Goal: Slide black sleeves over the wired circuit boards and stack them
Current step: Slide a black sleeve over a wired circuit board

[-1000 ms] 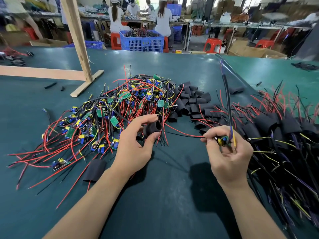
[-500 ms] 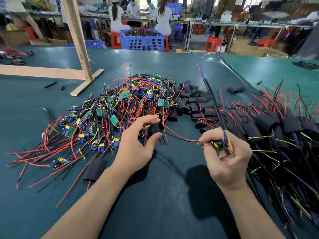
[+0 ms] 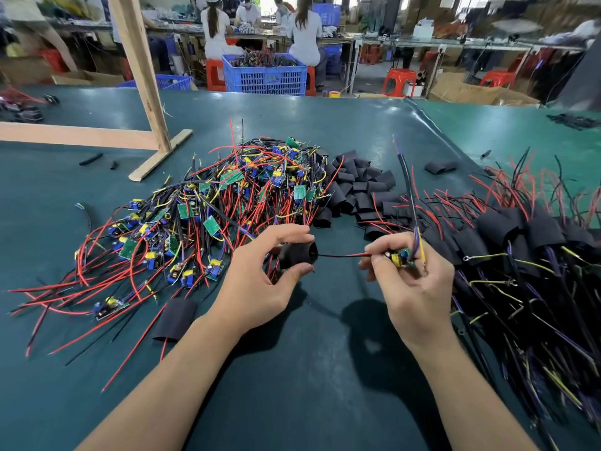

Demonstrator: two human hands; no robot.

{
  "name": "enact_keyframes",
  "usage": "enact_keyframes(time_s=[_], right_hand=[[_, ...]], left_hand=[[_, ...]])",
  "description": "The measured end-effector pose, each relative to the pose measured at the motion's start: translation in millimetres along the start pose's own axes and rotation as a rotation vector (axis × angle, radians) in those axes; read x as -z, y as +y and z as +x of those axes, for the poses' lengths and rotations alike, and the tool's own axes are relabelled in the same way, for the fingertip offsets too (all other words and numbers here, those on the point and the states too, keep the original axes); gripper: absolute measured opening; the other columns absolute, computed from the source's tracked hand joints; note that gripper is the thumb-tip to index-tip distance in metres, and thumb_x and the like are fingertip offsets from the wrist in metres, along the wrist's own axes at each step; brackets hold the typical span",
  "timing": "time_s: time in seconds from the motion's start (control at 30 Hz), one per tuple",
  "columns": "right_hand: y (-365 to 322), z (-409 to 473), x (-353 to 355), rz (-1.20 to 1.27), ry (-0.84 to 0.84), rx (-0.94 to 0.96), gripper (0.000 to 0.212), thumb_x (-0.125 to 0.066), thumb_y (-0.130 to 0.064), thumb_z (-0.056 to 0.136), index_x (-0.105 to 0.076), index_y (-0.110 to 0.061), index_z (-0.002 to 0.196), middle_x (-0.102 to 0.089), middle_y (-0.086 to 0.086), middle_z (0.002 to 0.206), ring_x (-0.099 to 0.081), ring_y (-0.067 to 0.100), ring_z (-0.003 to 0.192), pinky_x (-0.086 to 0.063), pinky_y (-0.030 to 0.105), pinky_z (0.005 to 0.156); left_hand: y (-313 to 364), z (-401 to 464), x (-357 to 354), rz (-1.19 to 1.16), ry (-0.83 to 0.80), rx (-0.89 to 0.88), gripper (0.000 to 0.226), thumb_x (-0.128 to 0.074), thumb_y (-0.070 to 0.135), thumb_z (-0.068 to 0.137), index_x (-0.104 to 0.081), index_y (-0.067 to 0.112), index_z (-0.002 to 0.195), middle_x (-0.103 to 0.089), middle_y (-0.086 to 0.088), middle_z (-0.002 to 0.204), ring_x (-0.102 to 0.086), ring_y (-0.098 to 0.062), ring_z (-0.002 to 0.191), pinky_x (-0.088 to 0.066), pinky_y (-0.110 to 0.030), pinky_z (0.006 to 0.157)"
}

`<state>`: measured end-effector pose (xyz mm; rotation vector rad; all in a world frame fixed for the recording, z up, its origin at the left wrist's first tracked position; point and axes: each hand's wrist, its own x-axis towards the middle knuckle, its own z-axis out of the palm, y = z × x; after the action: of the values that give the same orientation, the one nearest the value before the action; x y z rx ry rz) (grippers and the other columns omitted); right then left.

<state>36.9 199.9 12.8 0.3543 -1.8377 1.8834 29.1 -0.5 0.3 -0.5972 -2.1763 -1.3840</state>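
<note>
My left hand [image 3: 263, 281] pinches a black sleeve [image 3: 297, 253] between thumb and fingers, its mouth facing right. My right hand [image 3: 413, 288] grips a small wired circuit board [image 3: 399, 256] by its body. The board's red and black wires [image 3: 344, 254] run left into the sleeve's mouth, and its other leads stick up past my fingers. A heap of bare wired boards [image 3: 208, 216] lies to the left. Loose black sleeves [image 3: 357, 187] are piled behind my hands. Sleeved boards [image 3: 520, 242] are stacked on the right.
The dark green table mat [image 3: 309, 369] covers the work surface. One sleeve [image 3: 175, 319] lies near my left forearm, another [image 3: 440, 167] farther right. A wooden frame [image 3: 143, 92] stands at the back left. Blue crates [image 3: 266, 76] and seated people are beyond the table.
My right hand has moved left toward the sleeve, and the board's red and black wires now enter the sleeve's mouth. The upright leads have tilted left. My left hand stays about where it was.
</note>
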Motion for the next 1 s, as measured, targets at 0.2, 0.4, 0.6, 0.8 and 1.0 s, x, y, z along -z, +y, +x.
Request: enact_keyframes(time_s=[0.2,0.4,0.6,0.8,1.0], right_hand=[[-0.9,-0.2,-5.1,0.029,-0.130,-0.166,0.007,-0.062,-0.016,0.086,-0.067,-0.013,0.089,-0.072,0.006,0.083,-0.070,0.020,0.079,-0.053,0.025,0.063],[-2.7,1.6,-10.4,0.101,-0.145,-0.325,0.041,-0.036,-0.038,0.092,-0.072,-0.021,0.081,-0.064,-0.003,0.081,-0.055,0.019,0.075,-0.045,0.029,0.059],[-5.6,6.1,-4.2,0.165,-0.132,-0.309,0.026,-0.049,-0.024,0.089,-0.073,-0.020,0.098,-0.052,-0.001,0.068,-0.043,0.022,0.064,-0.039,0.026,0.054],[-10.4,6.8,-4.4,0.367,-0.122,-0.342,0.007,-0.072,-0.016,0.082,-0.076,-0.016,0.088,-0.068,0.003,0.080,-0.062,0.016,0.064,-0.051,0.024,0.060],[-11.9,6.3,-6.2,0.415,-0.148,-0.418,0.013,-0.069,-0.014,0.074,-0.078,-0.014,0.084,-0.068,0.005,0.078,-0.063,0.017,0.064,-0.055,0.024,0.061]], left_hand=[[7.9,-1.2,-3.0,0.093,-0.045,0.002,0.040,-0.078,0.007,0.081,-0.065,0.015,0.117,-0.069,0.013,0.114,-0.060,-0.003,0.114,-0.041,-0.047,0.106],[12.8,-1.4,-3.8,0.127,-0.048,0.002,0.040,-0.079,0.012,0.081,-0.067,0.019,0.118,-0.068,0.015,0.115,-0.059,-0.010,0.115,-0.043,-0.048,0.103],[14.8,-3.2,-7.3,0.139,-0.079,-0.058,0.039,-0.078,0.013,0.083,-0.066,0.014,0.120,-0.067,0.007,0.115,-0.060,-0.019,0.112,-0.050,-0.046,0.094],[16.9,-1.9,-9.0,0.090,-0.018,-0.106,0.038,-0.077,0.010,0.083,-0.065,0.005,0.119,-0.068,-0.002,0.113,-0.064,-0.019,0.109,-0.052,-0.044,0.092],[16.7,-1.9,-11.5,0.084,0.003,-0.099,0.038,-0.078,0.009,0.083,-0.066,0.009,0.119,-0.068,0.001,0.111,-0.065,-0.019,0.104,-0.052,-0.042,0.089]])
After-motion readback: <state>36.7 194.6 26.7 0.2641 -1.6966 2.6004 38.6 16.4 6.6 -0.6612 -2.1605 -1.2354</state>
